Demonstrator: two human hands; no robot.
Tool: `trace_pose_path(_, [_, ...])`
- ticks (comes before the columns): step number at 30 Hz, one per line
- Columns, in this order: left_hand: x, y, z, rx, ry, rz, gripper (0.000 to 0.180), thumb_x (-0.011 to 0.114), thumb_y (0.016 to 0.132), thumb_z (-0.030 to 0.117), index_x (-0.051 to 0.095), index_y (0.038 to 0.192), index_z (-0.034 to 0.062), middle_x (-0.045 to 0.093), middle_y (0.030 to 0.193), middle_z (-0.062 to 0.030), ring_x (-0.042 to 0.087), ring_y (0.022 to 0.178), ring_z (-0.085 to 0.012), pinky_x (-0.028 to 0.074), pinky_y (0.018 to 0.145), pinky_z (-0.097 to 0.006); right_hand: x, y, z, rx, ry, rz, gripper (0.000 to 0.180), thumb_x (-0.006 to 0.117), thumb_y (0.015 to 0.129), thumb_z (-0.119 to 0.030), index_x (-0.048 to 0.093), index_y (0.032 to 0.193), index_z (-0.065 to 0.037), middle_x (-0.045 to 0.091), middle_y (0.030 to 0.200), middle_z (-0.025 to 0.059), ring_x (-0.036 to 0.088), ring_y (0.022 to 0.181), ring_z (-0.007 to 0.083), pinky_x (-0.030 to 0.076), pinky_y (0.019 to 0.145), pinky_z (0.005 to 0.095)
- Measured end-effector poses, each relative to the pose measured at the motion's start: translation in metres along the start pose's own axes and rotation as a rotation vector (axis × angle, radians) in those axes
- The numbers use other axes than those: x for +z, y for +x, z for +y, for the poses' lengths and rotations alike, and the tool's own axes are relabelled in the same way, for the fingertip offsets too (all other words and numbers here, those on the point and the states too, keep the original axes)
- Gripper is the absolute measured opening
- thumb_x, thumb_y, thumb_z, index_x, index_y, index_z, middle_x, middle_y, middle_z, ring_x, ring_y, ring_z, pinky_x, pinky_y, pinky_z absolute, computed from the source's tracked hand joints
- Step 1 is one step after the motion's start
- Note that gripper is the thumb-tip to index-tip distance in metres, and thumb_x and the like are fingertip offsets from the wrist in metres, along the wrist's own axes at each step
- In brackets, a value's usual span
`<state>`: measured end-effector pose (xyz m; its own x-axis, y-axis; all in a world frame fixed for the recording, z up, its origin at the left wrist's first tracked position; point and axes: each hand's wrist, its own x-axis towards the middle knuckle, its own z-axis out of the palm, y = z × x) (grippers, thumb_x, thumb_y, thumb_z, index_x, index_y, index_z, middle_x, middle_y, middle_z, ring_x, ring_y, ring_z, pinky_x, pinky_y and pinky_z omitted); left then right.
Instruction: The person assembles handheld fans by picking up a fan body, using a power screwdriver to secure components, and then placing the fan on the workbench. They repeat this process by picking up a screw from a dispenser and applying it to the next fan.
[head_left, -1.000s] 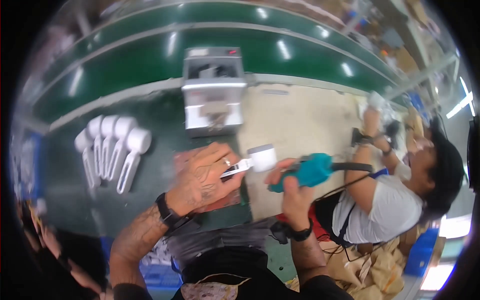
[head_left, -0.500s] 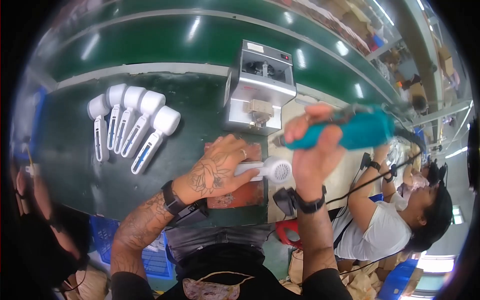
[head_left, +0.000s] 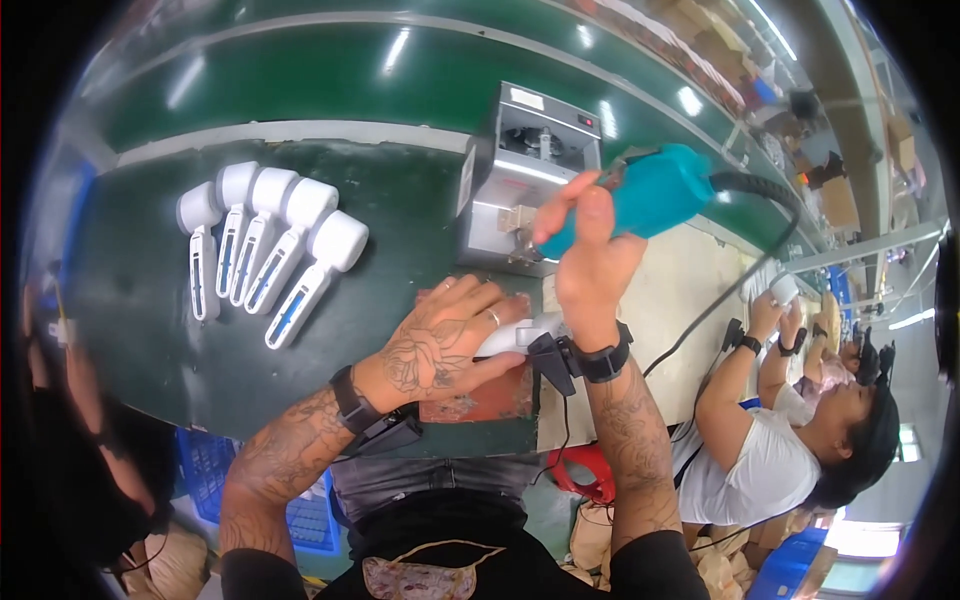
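Note:
My left hand (head_left: 440, 340), tattooed and wearing a black wrist strap, is closed around the handle of a white shower head (head_left: 505, 341), pressing it down on a reddish mat (head_left: 480, 404). The shower head's round end is hidden behind my right wrist. In my right hand (head_left: 598, 262) a teal electric screwdriver (head_left: 668, 193) is gripped, its cable trailing right. Its tip points left at the front of a grey screw feeder (head_left: 485, 235); whether they touch I cannot tell.
Several white shower heads (head_left: 290, 240) lie fanned out on the dark green bench (head_left: 130, 300) at left. Pale board (head_left: 670, 300) covers the bench at right. A co-worker in a white shirt (head_left: 775, 450) works there. Below the bench sits a blue crate (head_left: 310, 520). The black cable (head_left: 720, 300) curves down past my right arm.
My right hand has brought the screwdriver leftward and up to the screw feeder's front. My left hand stays on the shower head.

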<state>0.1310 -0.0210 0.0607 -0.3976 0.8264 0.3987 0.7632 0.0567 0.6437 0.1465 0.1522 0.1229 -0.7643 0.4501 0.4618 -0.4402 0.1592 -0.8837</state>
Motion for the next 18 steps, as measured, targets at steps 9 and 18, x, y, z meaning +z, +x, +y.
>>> trace_pose_path(9, [0.003,0.001,0.002,-0.094,-0.022,0.001,0.043,0.081,0.082,0.035,0.072,0.115,0.0091,0.063,0.116,-0.0085,0.06,0.11,-0.0339,0.045,0.104,-0.051,-0.029,-0.048,-0.036,0.093,0.009,-0.001,0.063,0.064,0.1,-0.056,0.056,0.112,0.004,0.055,0.071,0.007,0.059,0.063,0.0201,0.047,0.059,0.0332])
trace_pose_path(18, [0.002,0.001,0.001,-0.058,-0.018,0.009,0.042,0.081,0.083,0.032,0.071,0.115,0.0064,0.063,0.112,-0.0086,0.059,0.102,-0.0319,0.047,0.092,-0.046,-0.031,-0.055,-0.026,0.122,-0.008,-0.023,0.06,0.064,0.1,-0.054,0.055,0.111,0.004,0.057,0.072,0.0088,0.059,0.064,0.0211,0.048,0.061,0.0341])
